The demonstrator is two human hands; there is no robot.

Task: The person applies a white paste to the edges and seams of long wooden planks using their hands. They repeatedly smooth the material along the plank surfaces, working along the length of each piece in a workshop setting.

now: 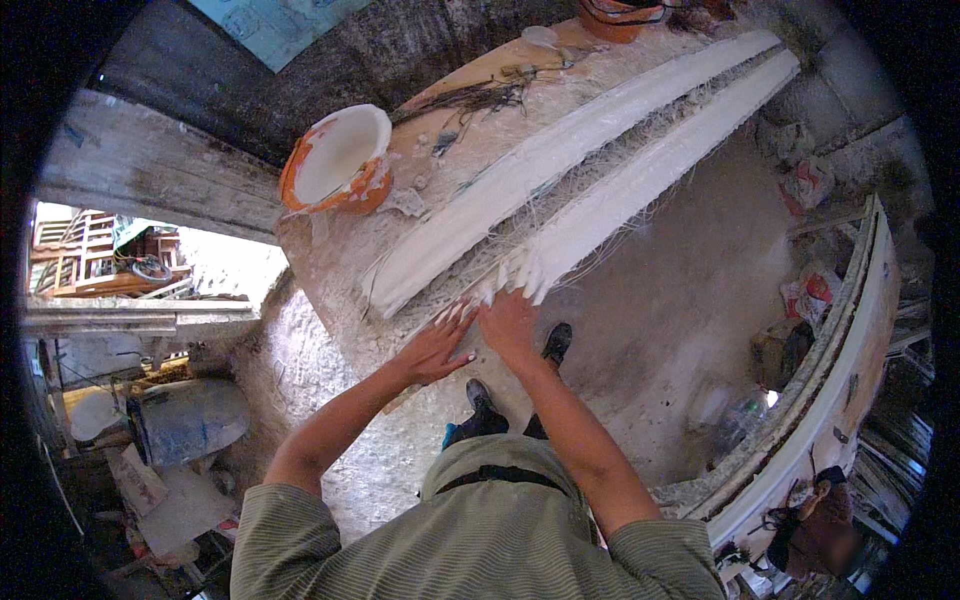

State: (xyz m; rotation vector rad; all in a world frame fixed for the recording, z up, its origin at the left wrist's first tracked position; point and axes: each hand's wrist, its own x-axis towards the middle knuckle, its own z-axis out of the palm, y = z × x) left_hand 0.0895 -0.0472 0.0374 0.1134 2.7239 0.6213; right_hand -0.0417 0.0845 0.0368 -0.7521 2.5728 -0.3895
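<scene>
Two long white plaster strips (640,205) lie side by side on the worktable, with loose pale fibres (600,165) in the gap and along their edges. My right hand (508,318) rests on the near end of the right strip, its fingers spread and coated in wet white plaster. Beside it, my left hand (440,345) stretches its fingers toward the table edge near the same end. White plaster covers its fingertips, and nothing shows in its grasp.
An orange bucket (345,165), white inside, stands on the worktable (330,250) at the left. Another orange container (622,18) is at the far end, beyond dark cords (480,97). A long curved plaster-edged board (850,330) runs along the right. A person (825,530) is at lower right.
</scene>
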